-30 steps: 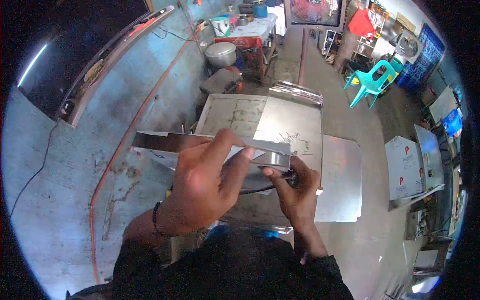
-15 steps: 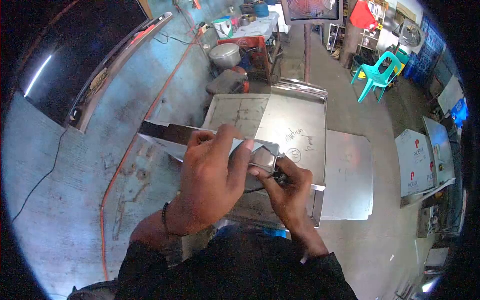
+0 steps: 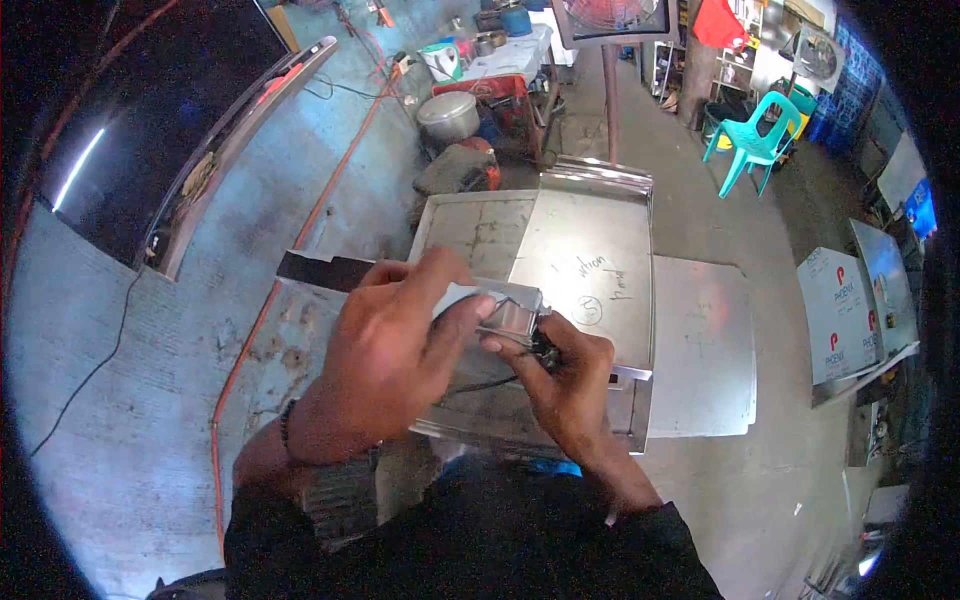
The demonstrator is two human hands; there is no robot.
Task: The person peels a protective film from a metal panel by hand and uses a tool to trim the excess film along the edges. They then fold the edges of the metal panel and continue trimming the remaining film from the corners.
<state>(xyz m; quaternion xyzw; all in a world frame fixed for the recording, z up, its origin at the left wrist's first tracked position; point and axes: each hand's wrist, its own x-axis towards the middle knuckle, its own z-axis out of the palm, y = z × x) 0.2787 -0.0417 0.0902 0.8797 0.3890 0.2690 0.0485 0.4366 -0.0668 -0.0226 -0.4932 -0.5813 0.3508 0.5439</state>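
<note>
Sheet-metal piece (image 3: 516,319) is sitting between my hands, before the marked panel (image 3: 585,235). Right hand (image 3: 570,385) is clamping its end; left hand (image 3: 385,345) is thumbing a pale flap (image 3: 455,297), can't confirm pinch. Likely handling the flap; next move's calling for steady right-hand support.

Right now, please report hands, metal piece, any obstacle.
Left hand over metal piece, grip unclear. Right hand gripping its right end. Dark cable below, possible snag.

One left hand (image 3: 375,350) and one right hand (image 3: 568,390): two in all. One long metal piece (image 3: 514,319), one dark bracelet (image 3: 286,425), one green plastic chair (image 3: 752,138), two fans (image 3: 618,16), one silver pot (image 3: 448,117), one white-topped desk (image 3: 500,66).
</note>
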